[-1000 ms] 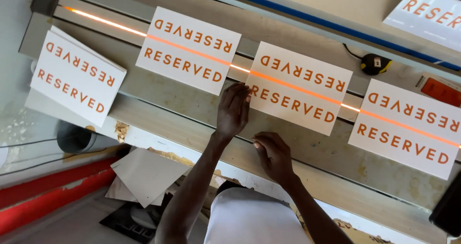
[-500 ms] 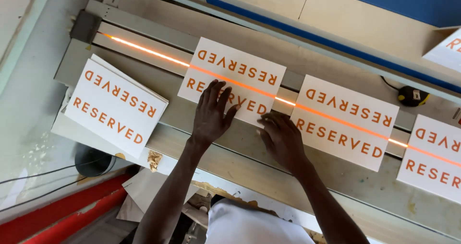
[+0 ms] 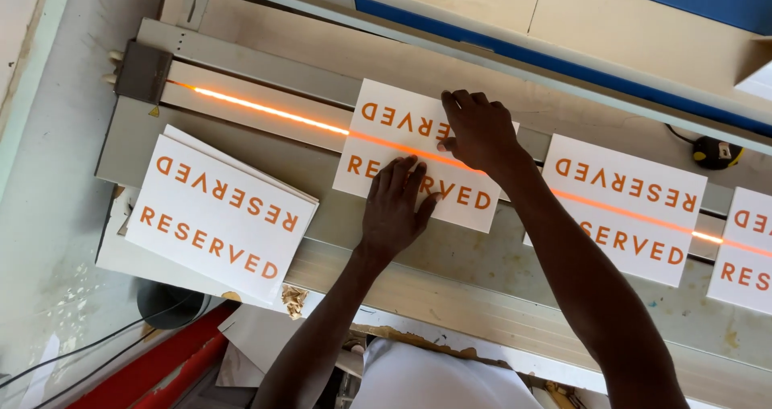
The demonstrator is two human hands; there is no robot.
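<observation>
At the left of the desk (image 3: pixel 72 216) lies a small stack of white rectangular signs (image 3: pixel 221 212) with orange lettering, tilted a little and set just below the long metal bar (image 3: pixel 265 67) that crosses the surface. A thin glowing orange line (image 3: pixel 265 111) runs along that bar from a dark block (image 3: pixel 143 71) at its left end toward the right. In the middle, 1 white sign (image 3: pixel 378 147) sits across the glowing line, and both hands are on it. The left hand (image 3: pixel 394 208) lies flat, palm down, fingers spread, pressing the lower half of the sign; its grip is open and closes on nothing. The right hand (image 3: pixel 478 127) rests on the sign's upper right part, fingers curled down onto the surface, with nothing clasped. Further right, a second sign (image 3: pixel 635 208) lies across the line, and a third (image 3: pixel 744 252) is cut by the frame edge. A small black and yellow object (image 3: pixel 716 152) sits near the far rail.
</observation>
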